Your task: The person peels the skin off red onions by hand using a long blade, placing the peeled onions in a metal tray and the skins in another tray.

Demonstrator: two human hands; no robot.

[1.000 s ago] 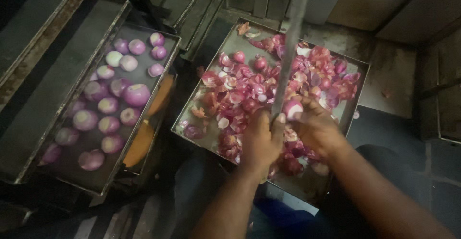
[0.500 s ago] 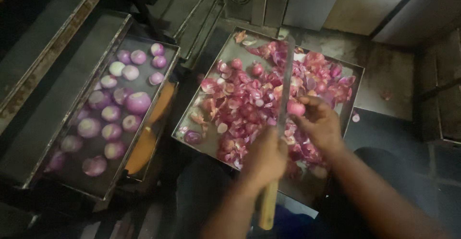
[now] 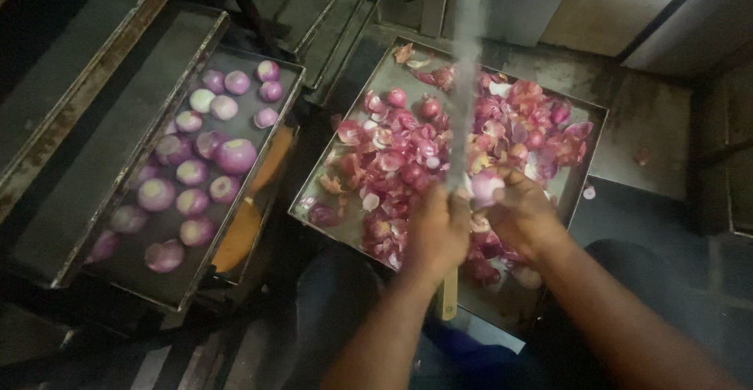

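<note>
Over metal tray (image 3: 580, 116) of peels, left hand (image 3: 436, 229) grips long knife (image 3: 463, 108), right hand (image 3: 522, 214) pinches slippery, firm-looking onion (image 3: 486, 187) by its sides

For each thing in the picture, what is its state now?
Left hand: closed around the knife handle.
Knife: blade upright, blurred.
Right hand: gripping one onion.
Onion: held against the blade, over the right tray.
Right tray: covered with red skins and onions.
Left tray: holding peeled onions.

Tray of peeled onions (image 3: 196, 172) left of tray of onion skins (image 3: 408, 155), hands over the latter
</note>
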